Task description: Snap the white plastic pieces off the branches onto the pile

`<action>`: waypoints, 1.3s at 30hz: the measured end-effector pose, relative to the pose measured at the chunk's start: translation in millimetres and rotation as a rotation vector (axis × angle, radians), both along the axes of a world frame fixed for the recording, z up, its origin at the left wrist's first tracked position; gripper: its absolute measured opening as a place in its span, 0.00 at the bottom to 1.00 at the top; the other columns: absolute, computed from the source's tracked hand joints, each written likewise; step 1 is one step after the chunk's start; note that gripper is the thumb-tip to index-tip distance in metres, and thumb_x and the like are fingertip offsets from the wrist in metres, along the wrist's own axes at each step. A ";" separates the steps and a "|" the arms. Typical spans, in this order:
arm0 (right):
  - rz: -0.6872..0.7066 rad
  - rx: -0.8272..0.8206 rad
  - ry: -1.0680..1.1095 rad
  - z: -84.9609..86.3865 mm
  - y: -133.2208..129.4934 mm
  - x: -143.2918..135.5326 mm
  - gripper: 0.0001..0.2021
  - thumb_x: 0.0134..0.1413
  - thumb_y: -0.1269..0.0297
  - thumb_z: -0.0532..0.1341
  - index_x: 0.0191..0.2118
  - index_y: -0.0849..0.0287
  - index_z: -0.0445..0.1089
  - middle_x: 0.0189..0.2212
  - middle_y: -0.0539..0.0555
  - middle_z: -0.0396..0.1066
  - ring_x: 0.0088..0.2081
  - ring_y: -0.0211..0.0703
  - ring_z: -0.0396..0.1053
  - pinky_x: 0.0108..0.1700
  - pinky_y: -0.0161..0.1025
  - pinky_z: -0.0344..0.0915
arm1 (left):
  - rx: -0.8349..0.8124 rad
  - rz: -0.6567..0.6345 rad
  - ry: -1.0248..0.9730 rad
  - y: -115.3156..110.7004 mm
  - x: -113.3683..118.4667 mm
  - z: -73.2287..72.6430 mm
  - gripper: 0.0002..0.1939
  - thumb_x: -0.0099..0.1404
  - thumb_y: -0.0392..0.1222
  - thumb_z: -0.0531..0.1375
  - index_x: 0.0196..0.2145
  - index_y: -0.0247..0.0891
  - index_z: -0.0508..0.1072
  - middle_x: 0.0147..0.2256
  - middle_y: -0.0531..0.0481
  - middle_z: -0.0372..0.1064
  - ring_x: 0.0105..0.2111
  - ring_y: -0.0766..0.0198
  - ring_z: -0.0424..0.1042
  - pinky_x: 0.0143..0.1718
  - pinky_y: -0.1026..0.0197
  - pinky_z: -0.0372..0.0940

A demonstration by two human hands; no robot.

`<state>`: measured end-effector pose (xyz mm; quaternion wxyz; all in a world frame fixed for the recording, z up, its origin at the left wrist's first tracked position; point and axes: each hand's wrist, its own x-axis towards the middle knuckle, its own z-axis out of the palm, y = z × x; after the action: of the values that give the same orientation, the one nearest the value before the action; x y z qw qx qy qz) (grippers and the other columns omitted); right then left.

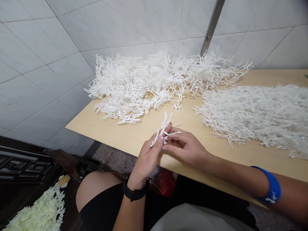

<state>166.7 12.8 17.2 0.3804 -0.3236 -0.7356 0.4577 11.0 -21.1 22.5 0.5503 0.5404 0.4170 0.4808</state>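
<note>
Between my hands, over the front edge of the table, is a small white plastic branch (pixel 162 131) with thin curved twigs. My left hand (pixel 150 152) is closed on it, the thumb pressing it against the fingers. My right hand (pixel 187 146) pinches at the lower right part of the same branch, thumb and forefinger close together; whether a separate small piece is between them cannot be made out. A loose white twig piece (pixel 178 102) lies on the table just beyond my hands, and a tiny white scrap (pixel 178 124) is nearer.
A tangled heap of white plastic branches (pixel 144 73) lies along the wall side of the wooden tabletop (pixel 115 136). To the right is a flatter white pile (pixel 255 115). Pale green-white pieces (pixel 38 208) sit low at the left. A metal post (pixel 211 29) stands against the tiled wall.
</note>
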 end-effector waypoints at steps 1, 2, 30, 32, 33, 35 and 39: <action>-0.008 -0.011 0.000 0.4 -0.7 0.2 0.07 0.59 0.61 0.63 0.35 0.58 0.75 0.39 0.56 0.72 0.40 0.45 0.69 0.43 0.40 0.65 | -0.004 0.002 0.001 -0.6 0.5 0.6 0.21 0.73 0.49 0.52 0.58 0.42 0.71 0.63 0.48 0.61 0.65 0.56 0.57 0.67 0.54 0.49; -0.014 -0.023 -0.008 1.3 -1.6 0.5 0.08 0.59 0.62 0.62 0.33 0.59 0.75 0.37 0.56 0.71 0.37 0.43 0.68 0.39 0.39 0.64 | -0.007 0.006 -0.002 -1.2 0.9 0.9 0.21 0.73 0.49 0.52 0.58 0.41 0.71 0.63 0.48 0.61 0.65 0.54 0.58 0.67 0.53 0.50; -0.113 0.250 -0.197 10.1 -0.5 8.9 0.07 0.56 0.72 0.54 0.28 0.58 0.64 0.28 0.53 0.67 0.32 0.42 0.65 0.36 0.39 0.61 | -0.061 0.374 -0.194 2.4 2.7 -9.7 0.21 0.73 0.52 0.52 0.43 0.35 0.79 0.44 0.43 0.79 0.54 0.55 0.71 0.61 0.52 0.58; -0.241 0.367 -0.294 8.1 4.9 12.3 0.07 0.56 0.73 0.54 0.36 0.59 0.69 0.35 0.57 0.70 0.39 0.48 0.67 0.43 0.44 0.62 | -0.040 0.301 -0.185 1.9 3.0 -8.1 0.20 0.72 0.52 0.52 0.50 0.40 0.77 0.53 0.45 0.74 0.58 0.55 0.68 0.64 0.51 0.55; -0.286 0.411 -0.331 7.1 6.6 13.2 0.09 0.56 0.74 0.55 0.39 0.59 0.70 0.38 0.58 0.71 0.42 0.50 0.67 0.45 0.46 0.62 | -0.034 0.283 -0.179 1.5 3.0 -7.4 0.20 0.72 0.52 0.52 0.52 0.42 0.76 0.56 0.46 0.72 0.59 0.55 0.66 0.64 0.51 0.54; -0.300 0.450 -0.332 5.6 6.9 13.1 0.11 0.56 0.74 0.55 0.41 0.60 0.71 0.39 0.58 0.72 0.43 0.51 0.68 0.46 0.48 0.63 | -0.023 0.249 -0.154 1.0 2.7 -6.3 0.20 0.72 0.52 0.52 0.54 0.44 0.75 0.59 0.49 0.67 0.62 0.55 0.63 0.65 0.52 0.52; -0.121 0.332 -0.149 4.7 2.0 6.0 0.06 0.58 0.67 0.61 0.40 0.59 0.73 0.39 0.57 0.74 0.41 0.46 0.71 0.45 0.43 0.66 | -0.003 0.128 -0.068 -0.4 2.4 -3.3 0.20 0.73 0.50 0.51 0.57 0.45 0.72 0.63 0.51 0.62 0.65 0.56 0.57 0.67 0.54 0.50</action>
<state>172.8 14.8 21.9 0.3996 -0.3330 -0.8065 0.2810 13.4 -21.5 19.2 0.5331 0.4951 0.4326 0.5325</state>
